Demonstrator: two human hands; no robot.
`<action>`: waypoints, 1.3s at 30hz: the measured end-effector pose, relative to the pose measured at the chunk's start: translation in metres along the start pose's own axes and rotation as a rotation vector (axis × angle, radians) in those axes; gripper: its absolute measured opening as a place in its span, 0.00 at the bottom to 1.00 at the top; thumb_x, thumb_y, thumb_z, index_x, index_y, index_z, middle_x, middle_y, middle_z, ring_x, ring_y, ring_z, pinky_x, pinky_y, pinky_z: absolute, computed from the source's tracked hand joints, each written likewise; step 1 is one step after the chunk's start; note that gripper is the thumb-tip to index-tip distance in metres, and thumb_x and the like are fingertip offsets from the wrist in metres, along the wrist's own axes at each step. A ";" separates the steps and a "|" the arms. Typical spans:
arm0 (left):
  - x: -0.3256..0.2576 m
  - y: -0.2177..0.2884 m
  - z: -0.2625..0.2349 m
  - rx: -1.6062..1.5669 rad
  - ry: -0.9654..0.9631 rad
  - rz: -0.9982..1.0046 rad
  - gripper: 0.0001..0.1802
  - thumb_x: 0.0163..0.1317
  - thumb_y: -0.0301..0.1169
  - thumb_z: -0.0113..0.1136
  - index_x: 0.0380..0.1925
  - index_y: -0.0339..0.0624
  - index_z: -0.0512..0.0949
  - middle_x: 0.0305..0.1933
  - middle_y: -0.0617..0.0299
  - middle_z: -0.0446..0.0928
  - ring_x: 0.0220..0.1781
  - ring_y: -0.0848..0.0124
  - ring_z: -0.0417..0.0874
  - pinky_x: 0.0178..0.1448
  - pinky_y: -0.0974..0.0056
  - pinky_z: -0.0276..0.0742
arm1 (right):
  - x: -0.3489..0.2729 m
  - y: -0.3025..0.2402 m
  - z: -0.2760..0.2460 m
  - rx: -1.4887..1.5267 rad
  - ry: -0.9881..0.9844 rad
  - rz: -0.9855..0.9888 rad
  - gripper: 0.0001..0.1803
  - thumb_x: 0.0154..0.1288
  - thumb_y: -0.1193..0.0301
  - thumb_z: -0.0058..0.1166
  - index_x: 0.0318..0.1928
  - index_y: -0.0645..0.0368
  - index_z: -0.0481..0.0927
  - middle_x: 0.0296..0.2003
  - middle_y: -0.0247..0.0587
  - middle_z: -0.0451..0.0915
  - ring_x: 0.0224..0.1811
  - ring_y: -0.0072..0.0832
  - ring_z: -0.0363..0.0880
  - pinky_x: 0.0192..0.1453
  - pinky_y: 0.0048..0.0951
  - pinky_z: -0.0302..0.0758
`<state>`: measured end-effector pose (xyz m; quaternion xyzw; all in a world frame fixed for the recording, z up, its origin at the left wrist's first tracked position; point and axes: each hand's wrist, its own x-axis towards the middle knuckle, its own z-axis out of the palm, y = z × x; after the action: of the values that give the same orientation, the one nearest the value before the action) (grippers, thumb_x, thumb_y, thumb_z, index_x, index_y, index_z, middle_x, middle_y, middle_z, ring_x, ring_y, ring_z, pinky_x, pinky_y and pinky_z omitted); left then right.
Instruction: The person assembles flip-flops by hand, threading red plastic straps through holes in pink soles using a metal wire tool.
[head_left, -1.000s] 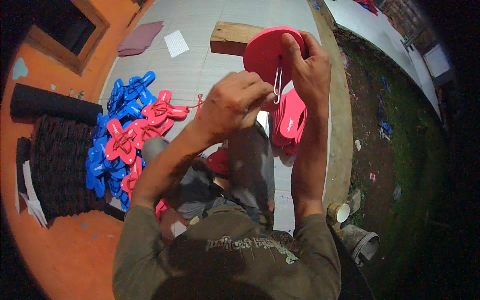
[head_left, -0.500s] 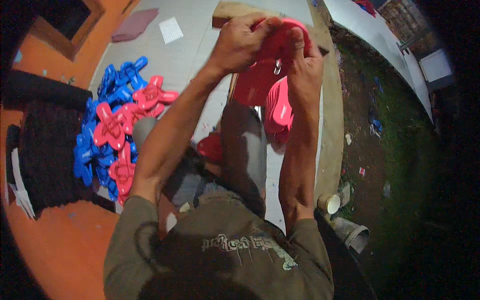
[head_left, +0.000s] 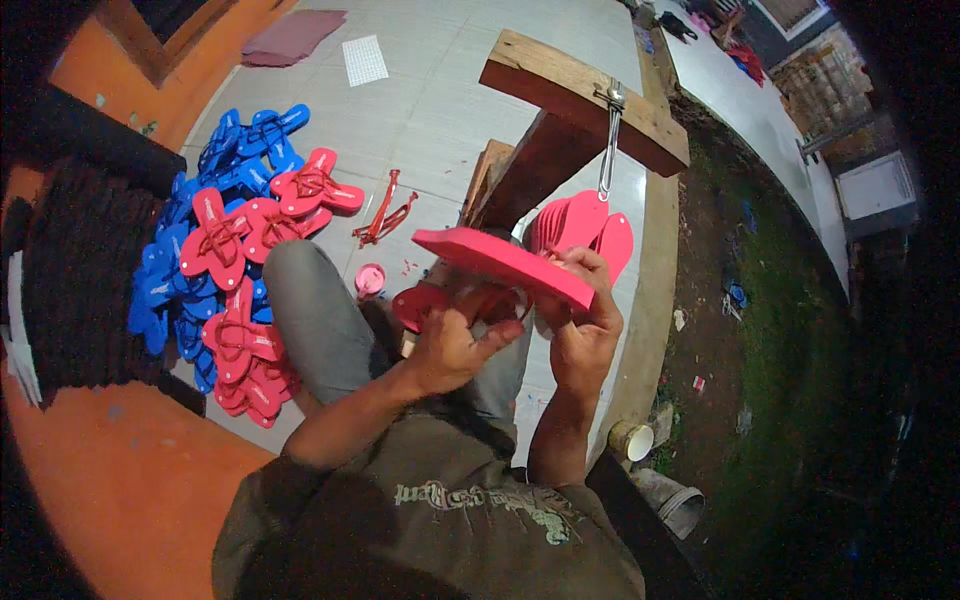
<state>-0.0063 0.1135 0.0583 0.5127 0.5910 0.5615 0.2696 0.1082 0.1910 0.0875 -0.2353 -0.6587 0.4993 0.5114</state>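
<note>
A pink flip-flop sole (head_left: pixel 500 262) is held tilted on its side in front of me, its thick edge showing. My right hand (head_left: pixel 585 305) grips it at the right end, thumb and fingers closed round it. Under the sole, my left hand (head_left: pixel 450 350) is closed at a red strap (head_left: pixel 508 304); part of the strap and the fingertips are hidden. Just beyond the hands stands a wooden T-shaped stand (head_left: pixel 545 150) with a metal hook tool (head_left: pixel 610 140) hanging from its crossbar. Beside it, several pink soles (head_left: pixel 570 220) stand in a row.
Strapped pink flip-flops (head_left: pixel 215 240) and blue flip-flops (head_left: pixel 160 280) lie heaped at the left. Loose red straps (head_left: pixel 385 212) and a small pink cup (head_left: pixel 370 279) sit on the tiled floor. A white bucket (head_left: pixel 632 440) stands at the right ledge, beside grass.
Both hands have come down from the stand toward my lap, bringing the pink sole along. The sole has turned edge-up, and the stand with its hook is now uncovered.
</note>
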 end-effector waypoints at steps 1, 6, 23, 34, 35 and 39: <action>-0.004 -0.005 0.005 -0.204 -0.060 -0.156 0.19 0.55 0.45 0.56 0.29 0.37 0.71 0.20 0.59 0.69 0.21 0.72 0.67 0.28 0.66 0.66 | 0.002 0.003 0.003 0.062 0.055 0.047 0.13 0.51 0.79 0.56 0.40 0.62 0.74 0.45 0.41 0.69 0.47 0.29 0.70 0.53 0.29 0.67; -0.004 -0.045 0.012 -0.601 -0.337 -0.457 0.23 0.56 0.51 0.52 0.37 0.41 0.72 0.30 0.65 0.74 0.30 0.72 0.73 0.37 0.67 0.70 | 0.003 0.031 -0.005 0.162 0.284 0.148 0.13 0.55 0.75 0.55 0.41 0.66 0.71 0.42 0.40 0.73 0.44 0.28 0.72 0.48 0.28 0.70; 0.102 -0.004 -0.014 -0.298 -0.196 0.478 0.12 0.50 0.32 0.57 0.32 0.37 0.72 0.35 0.54 0.72 0.35 0.60 0.75 0.40 0.62 0.71 | 0.029 0.022 -0.013 0.025 -0.006 -0.051 0.15 0.53 0.71 0.55 0.40 0.65 0.74 0.39 0.45 0.73 0.41 0.32 0.72 0.47 0.28 0.68; 0.157 0.016 -0.022 -0.139 -0.375 0.891 0.11 0.42 0.31 0.59 0.27 0.39 0.76 0.32 0.59 0.74 0.32 0.63 0.74 0.33 0.64 0.72 | 0.069 0.037 -0.025 0.044 0.094 -0.376 0.12 0.49 0.66 0.58 0.31 0.62 0.77 0.33 0.47 0.75 0.38 0.39 0.75 0.44 0.38 0.73; 0.160 0.017 -0.022 -0.132 -0.389 0.899 0.11 0.42 0.32 0.59 0.27 0.39 0.76 0.32 0.60 0.74 0.32 0.63 0.74 0.33 0.64 0.72 | 0.071 0.039 -0.026 0.042 0.080 -0.400 0.12 0.49 0.66 0.58 0.31 0.62 0.77 0.33 0.48 0.75 0.38 0.39 0.75 0.44 0.38 0.74; 0.162 0.018 -0.023 -0.124 -0.399 0.855 0.10 0.43 0.32 0.58 0.26 0.40 0.76 0.32 0.60 0.75 0.34 0.63 0.74 0.35 0.63 0.72 | 0.073 0.040 -0.025 0.058 0.078 -0.397 0.11 0.51 0.66 0.57 0.31 0.62 0.77 0.35 0.48 0.76 0.38 0.40 0.75 0.44 0.38 0.73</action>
<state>-0.0744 0.2487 0.1221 0.7906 0.2291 0.5469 0.1527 0.0965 0.2771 0.0829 -0.1050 -0.6573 0.3978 0.6315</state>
